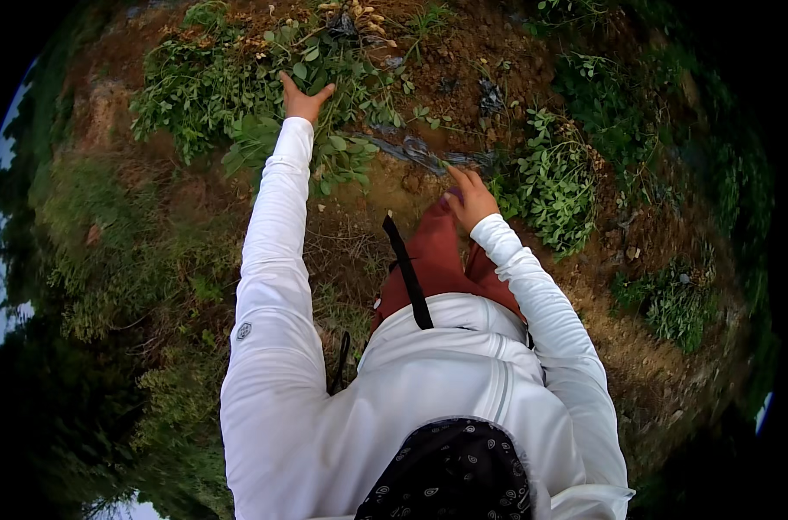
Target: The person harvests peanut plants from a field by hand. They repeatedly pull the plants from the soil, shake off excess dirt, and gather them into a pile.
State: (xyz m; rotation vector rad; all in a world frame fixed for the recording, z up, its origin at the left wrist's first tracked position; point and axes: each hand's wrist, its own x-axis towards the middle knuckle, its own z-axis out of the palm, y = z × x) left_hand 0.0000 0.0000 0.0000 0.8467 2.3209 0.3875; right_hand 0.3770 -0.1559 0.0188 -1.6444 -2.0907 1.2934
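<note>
My left hand [305,104] reaches far forward onto a heap of uprooted peanut plants [195,82]. Its thumb and a finger are spread wide against the leaves; the other fingertips cannot be made out clearly. Beyond it, pale peanut pods [365,16] show at the root end of the heap. My right hand [472,198] hovers in front of my red trousers [436,251], fingers loosely stretched out and nothing seen in them. Just ahead of its fingertips lies a crumpled strip of dark plastic film [411,152] on the soil.
To the right, another bunch of leafy plants [554,186] lies on brown soil [455,52], with a smaller clump [684,303] farther down. Scrubby grass [125,234] covers the left side. A black strap [407,273] hangs loose from my waist.
</note>
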